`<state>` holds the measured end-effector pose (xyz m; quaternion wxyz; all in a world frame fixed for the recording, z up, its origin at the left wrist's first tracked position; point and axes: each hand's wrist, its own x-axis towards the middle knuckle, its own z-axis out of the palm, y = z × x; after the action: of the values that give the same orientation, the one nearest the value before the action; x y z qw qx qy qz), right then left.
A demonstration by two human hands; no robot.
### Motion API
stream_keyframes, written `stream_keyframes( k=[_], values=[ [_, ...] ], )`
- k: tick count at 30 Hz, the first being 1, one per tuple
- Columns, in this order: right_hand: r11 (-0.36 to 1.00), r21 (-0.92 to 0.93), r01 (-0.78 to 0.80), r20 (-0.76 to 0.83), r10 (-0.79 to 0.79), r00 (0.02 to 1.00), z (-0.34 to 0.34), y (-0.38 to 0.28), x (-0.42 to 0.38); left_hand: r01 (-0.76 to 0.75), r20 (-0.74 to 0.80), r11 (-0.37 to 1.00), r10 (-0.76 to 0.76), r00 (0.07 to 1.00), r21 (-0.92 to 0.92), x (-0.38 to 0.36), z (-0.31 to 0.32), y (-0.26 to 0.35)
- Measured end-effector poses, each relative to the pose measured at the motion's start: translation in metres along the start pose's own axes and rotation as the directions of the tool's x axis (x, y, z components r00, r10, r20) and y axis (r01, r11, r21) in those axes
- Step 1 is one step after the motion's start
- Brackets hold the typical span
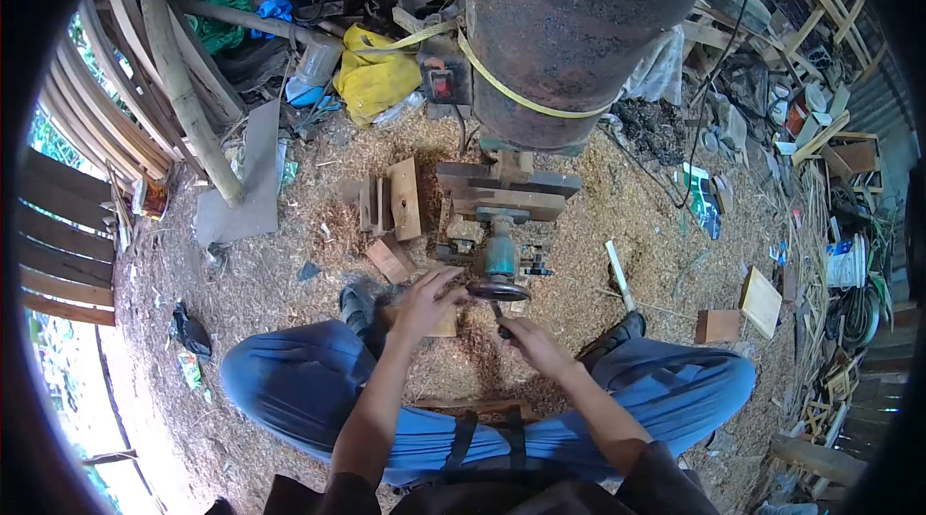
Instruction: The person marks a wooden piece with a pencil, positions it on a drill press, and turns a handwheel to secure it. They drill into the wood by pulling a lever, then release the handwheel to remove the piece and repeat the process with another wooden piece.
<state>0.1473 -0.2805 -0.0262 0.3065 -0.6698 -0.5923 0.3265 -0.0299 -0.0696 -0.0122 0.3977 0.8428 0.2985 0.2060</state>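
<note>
A teal motor tool (500, 255) is mounted in front of me, with a dark round disc (499, 292) on its near end. My left hand (427, 303) is at the left of the disc, fingers stretched and apart, fingertips right by its rim. Just below the disc, my right hand (538, 345) is closed around the dark handle of a slim tool (503, 330). Its thin shaft points up toward the disc, and the kind of tip does not show. A wooden block (443, 324) lies on the ground beyond my left wrist, partly covered.
A large rusty drum (569, 33) stands behind the wooden stand (511, 200). Boards (407, 199) and a wood block (391, 258) sit to the left. On the right are a pale stick (619, 274) and more blocks (718, 326). Shavings (579, 269) cover the ground.
</note>
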Motion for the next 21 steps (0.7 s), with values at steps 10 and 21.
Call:
stream_keyframes(
  k=[10, 21],
  values=[
    [0.968, -0.197, 0.159, 0.015, -0.159, 0.987, 0.015, 0.014, 0.007, 0.186, 0.046, 0.959, -0.18, 0.983, -0.215, -0.012, 0.015, 0.009],
    [0.975, -0.206, 0.079, 0.037, -0.073, 0.997, 0.033, -0.016, 0.028, 0.068, -0.005, 0.986, -0.07, 0.998, -0.15, -0.012, 0.006, 0.002]
  ],
)
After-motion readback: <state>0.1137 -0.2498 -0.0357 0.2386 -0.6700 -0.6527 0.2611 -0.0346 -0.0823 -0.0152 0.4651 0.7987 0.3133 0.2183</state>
